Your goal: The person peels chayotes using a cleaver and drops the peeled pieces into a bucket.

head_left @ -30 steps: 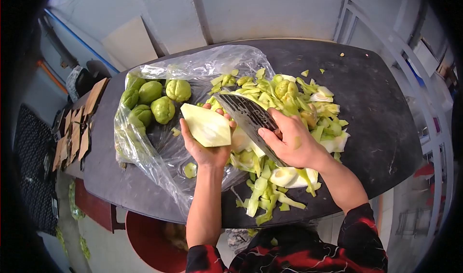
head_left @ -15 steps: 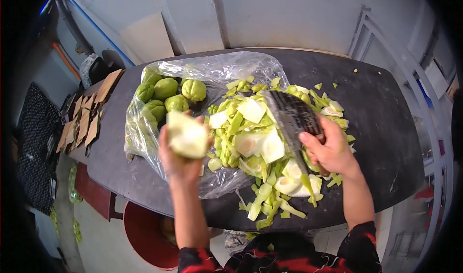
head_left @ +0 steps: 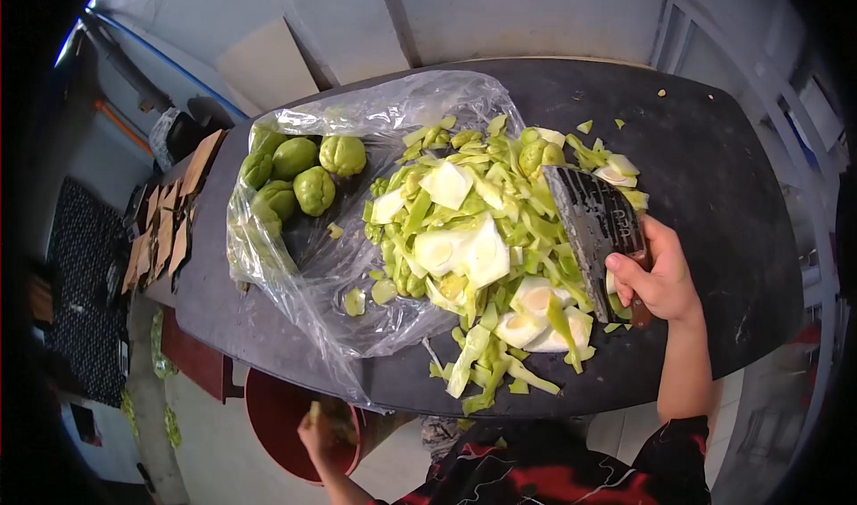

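Note:
My right hand (head_left: 659,271) is wrapped around the brown handle of a cleaver (head_left: 585,224). Its wide dark blade stands over the right side of a heap of green chayote peelings and pale cut slices (head_left: 464,246). Down past the table's near edge, my left hand (head_left: 320,435) reaches over a red bucket (head_left: 268,416). Its fingers are blurred, with something pale at their tips, so whether it holds anything is unclear. Whole green chayotes (head_left: 314,191) sit at the left in a clear plastic bag (head_left: 357,304), which spreads partly beneath the heap.
The dark table (head_left: 714,202) carries all of this, with small scraps (head_left: 619,123) scattered at its far right. Flattened cardboard pieces (head_left: 165,224) lie to the left. A pale metal railing (head_left: 741,68) runs along the right, and a wall (head_left: 527,14) stands behind.
My left hand has gone from above the bag, where it held a pale peeled chayote, down to the bucket. In view, the cleaver and my right hand have shifted slightly right.

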A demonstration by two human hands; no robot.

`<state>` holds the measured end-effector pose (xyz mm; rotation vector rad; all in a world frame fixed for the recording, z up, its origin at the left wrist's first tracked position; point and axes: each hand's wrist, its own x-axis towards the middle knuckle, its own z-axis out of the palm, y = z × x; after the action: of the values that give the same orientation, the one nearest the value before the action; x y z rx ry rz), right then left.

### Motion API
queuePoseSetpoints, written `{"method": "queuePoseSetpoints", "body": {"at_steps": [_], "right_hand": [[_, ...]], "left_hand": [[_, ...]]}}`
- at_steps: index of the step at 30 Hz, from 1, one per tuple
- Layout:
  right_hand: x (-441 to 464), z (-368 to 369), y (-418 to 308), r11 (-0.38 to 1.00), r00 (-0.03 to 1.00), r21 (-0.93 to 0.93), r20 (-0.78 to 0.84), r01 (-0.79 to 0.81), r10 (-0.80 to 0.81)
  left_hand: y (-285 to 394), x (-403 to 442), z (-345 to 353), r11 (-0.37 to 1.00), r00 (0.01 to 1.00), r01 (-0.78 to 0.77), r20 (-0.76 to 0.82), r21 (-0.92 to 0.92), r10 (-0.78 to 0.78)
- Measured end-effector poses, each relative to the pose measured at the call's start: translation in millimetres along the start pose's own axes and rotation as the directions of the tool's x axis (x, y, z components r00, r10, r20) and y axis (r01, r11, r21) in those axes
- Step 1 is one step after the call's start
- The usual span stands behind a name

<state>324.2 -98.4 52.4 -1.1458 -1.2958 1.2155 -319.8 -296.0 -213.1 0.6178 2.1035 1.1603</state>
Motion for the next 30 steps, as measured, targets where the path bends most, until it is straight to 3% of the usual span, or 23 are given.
{"method": "queuePoseSetpoints", "body": {"at_steps": [2, 4, 5, 6, 8, 9, 10, 11, 12, 13, 15, 17, 19, 21, 22, 25, 26, 28, 29, 30], "right_hand": [[-1.9, 2.1, -1.1, 1.000, 1.000, 0.021, 0.007, -0.010, 0.010], [-3.8, -0.5, 0.1, 1.000, 1.000, 0.006, 0.027, -0.004, 0.004], [-4.5, -1.2, 0.7, 1.000, 1.000, -0.003, 0.017, -0.012, 0.012], [-4.1, -1.9, 1.4, 1.000, 1.000, -0.011, 0.005, -0.021, 0.021], [-4.4, -3.1, 1.2, 1.000, 1.000, -0.005, 0.006, -0.031, 0.031], [-4.3, -4.2, 1.2, 0.999, 0.999, -0.003, 0.002, -0.044, 0.044], [-4.0, -5.0, 1.9, 0.999, 0.999, -0.003, 0.003, -0.045, 0.045], [-4.1, -5.3, 3.0, 0.999, 0.999, -0.013, 0.001, -0.045, 0.045], [-4.6, -5.0, 4.0, 0.999, 0.999, -0.022, -0.002, -0.045, 0.045], [-4.9, -4.4, 4.0, 0.999, 0.999, -0.019, -0.002, -0.046, 0.046], [-5.9, -2.4, 3.6, 0.999, 0.999, -0.028, 0.010, -0.043, 0.044], [-7.5, -0.5, 4.1, 0.999, 0.999, -0.028, 0.018, -0.037, 0.038], [-8.4, -1.8, 3.1, 0.998, 0.998, -0.031, 0.046, -0.046, 0.047], [-9.5, 1.1, -1.2, 0.999, 0.999, -0.044, 0.046, -0.026, 0.028], [-10.4, 1.2, -2.0, 0.998, 0.998, -0.054, 0.054, -0.014, 0.017], [-12.6, 3.1, 4.4, 0.997, 0.996, -0.049, 0.076, 0.055, -0.051], [-13.2, 5.5, 3.8, 0.996, 0.994, -0.035, 0.073, 0.082, -0.080], [-15.0, 6.7, 0.2, 0.992, 0.994, -0.086, 0.075, 0.089, -0.083], [-16.2, 8.1, -5.2, 0.984, 0.994, -0.156, 0.078, 0.089, -0.078], [-17.7, 8.2, -9.1, 0.970, 0.994, -0.224, 0.081, 0.090, -0.073]], "left_hand": [[-32.5, -8.1, 27.4, 0.995, 0.992, 0.097, 0.083, 0.032, -0.099], [-43.3, -16.6, 38.2, 0.932, 0.921, 0.345, 0.229, -0.111, -0.314], [-41.3, -12.6, 34.7, 0.933, 0.924, 0.340, 0.224, -0.120, -0.309], [-9.9, -17.9, 37.0, 0.971, 0.952, 0.235, 0.191, 0.043, -0.239], [-49.8, 28.8, 16.1, 0.993, 0.993, -0.100, 0.066, 0.057, 0.096], [17.3, 8.6, 27.1, 0.955, 0.955, -0.277, -0.080, 0.105, 0.286], [-5.9, 66.2, 2.4, 0.854, 0.835, -0.520, -0.212, -0.005, 0.508], [81.0, 33.7, 17.4, 0.859, 0.800, -0.511, -0.375, -0.019, 0.468], [106.5, 48.7, 0.0, 0.805, 0.736, -0.593, -0.414, -0.011, 0.536], [172.6, 28.8, 19.8, 0.763, 0.573, -0.636, -0.594, 0.113, 0.565], [246.1, 29.7, 35.5, 0.573, 0.488, -0.819, -0.556, -0.026, 0.673], [314.0, 13.1, 74.6, 0.541, 0.499, -0.841, -0.413, -0.016, 0.762], [363.7, 5.5, 124.8, 0.491, 0.492, -0.871, -0.099, -0.028, 0.865], [401.3, 1.0, 184.3, 0.489, 0.499, -0.866, 0.130, 0.101, 0.857], [411.0, 21.9, 211.6, 0.376, 0.388, -0.922, 0.247, 0.097, 0.888], [437.7, 49.3, 288.0, 0.148, 0.347, -0.879, 0.395, 0.453, 0.851], [440.4, 62.9, 310.3, 0.154, 0.344, -0.884, 0.390, 0.442, 0.854], [447.2, 75.2, 346.8, 0.052, 0.445, -0.705, 0.384, 0.707, 0.809], [451.0, 77.9, 360.0, 0.063, 0.444, -0.711, 0.378, 0.700, 0.812], [456.1, 77.1, 371.8, 0.081, 0.518, -0.660, 0.375, 0.747, 0.769]]}}
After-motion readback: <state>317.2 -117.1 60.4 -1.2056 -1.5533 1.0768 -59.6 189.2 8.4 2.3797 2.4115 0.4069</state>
